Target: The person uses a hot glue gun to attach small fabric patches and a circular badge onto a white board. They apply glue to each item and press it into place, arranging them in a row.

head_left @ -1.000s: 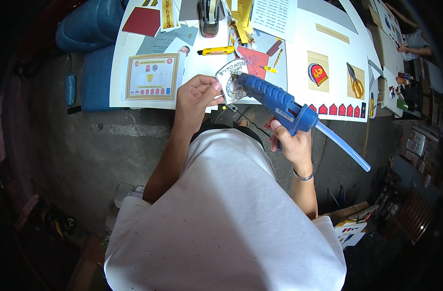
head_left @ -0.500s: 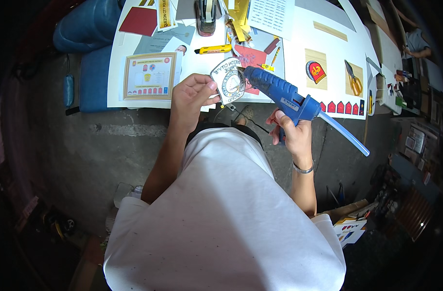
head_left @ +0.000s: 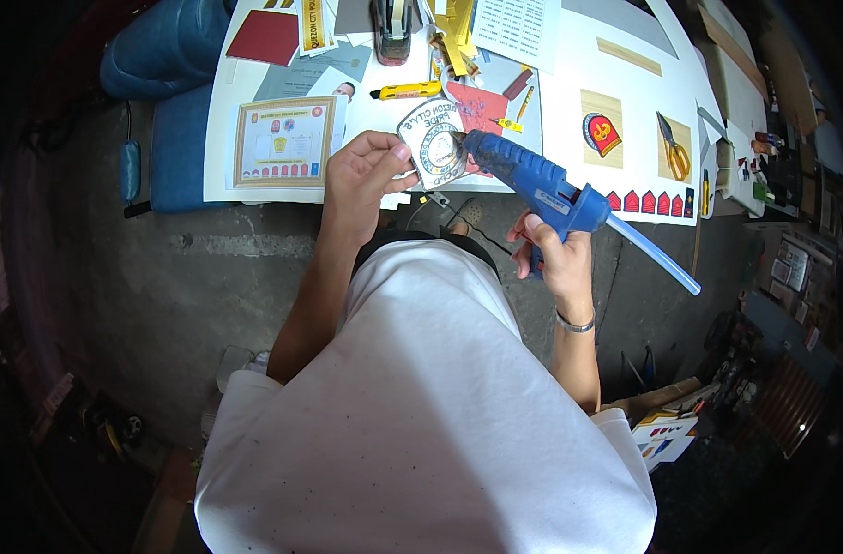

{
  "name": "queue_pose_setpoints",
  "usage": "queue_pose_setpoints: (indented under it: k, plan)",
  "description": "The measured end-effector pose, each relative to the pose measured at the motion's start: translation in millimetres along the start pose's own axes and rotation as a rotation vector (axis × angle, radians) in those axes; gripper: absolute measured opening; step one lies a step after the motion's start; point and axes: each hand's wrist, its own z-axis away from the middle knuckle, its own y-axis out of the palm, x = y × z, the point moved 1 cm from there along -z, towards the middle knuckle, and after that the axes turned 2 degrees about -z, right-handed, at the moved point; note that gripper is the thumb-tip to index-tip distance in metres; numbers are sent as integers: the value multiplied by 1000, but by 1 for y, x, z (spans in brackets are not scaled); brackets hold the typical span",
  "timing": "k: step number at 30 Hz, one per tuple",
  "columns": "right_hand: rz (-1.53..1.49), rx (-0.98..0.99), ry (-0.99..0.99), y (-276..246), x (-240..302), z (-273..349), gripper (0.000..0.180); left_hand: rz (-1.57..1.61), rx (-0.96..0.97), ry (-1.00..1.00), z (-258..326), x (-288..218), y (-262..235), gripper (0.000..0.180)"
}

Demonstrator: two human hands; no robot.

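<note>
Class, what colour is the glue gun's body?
The glue gun has a blue body, seen best in the head view.

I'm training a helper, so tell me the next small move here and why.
Probably trail the blue hot-glue gun slowly along the lettered patch: the right hand aims it at the side with mirrored lettering, apparently the back, and the left hand pinches the patch's edge. Whether the tip touches is unclear.

The person wears a loose white short-sleeved shirt (head_left: 421, 388) dotted with tiny dark specks, a black lower garment (head_left: 372, 249), and a silvery band (head_left: 575, 323) around the right wrist.
</note>
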Motion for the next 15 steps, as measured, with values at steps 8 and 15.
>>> queue_pose_setpoints:
  k: [8,15]
  plan:
    - [65,70,-149,4,10,7,33,43,2,-37,-2,0,1,18]
    - [117,73,-150,12,9,7,27,42,17,-35,-2,-2,4,17]
